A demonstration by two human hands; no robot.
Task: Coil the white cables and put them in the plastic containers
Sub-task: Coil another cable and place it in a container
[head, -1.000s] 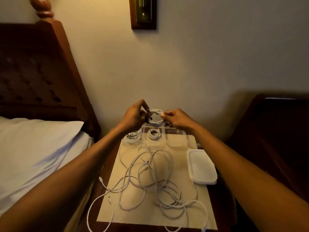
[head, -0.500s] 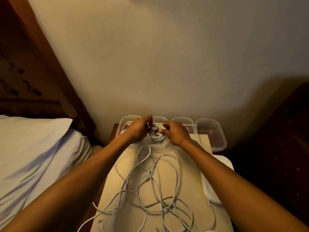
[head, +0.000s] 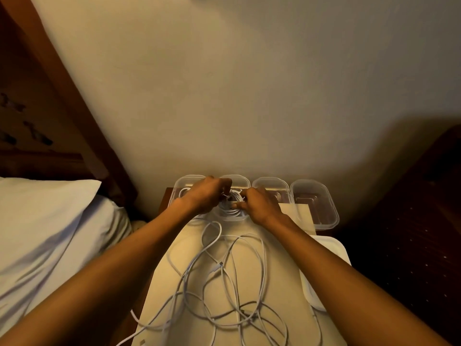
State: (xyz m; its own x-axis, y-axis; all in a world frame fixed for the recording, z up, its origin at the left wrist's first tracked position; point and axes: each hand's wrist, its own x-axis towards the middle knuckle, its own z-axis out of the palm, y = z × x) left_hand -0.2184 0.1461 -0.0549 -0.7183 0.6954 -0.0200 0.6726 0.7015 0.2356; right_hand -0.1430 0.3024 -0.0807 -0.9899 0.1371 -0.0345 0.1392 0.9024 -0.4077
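White coiled cable (head: 230, 207) sits low in the second container (head: 237, 179) from the left, by the wall. My left hand (head: 204, 196) and right hand (head: 259, 208) each pinch it with curled fingertips. The leftmost container (head: 185, 178) shows a bit of cable inside; the two right containers (head: 331, 208) look empty. I judge we're under halfway, since a tangle of loose cables (head: 224, 283) covers the cream mat (head: 279, 290). The coil lies roughly flat with its opening upward and is round, with no long axis.
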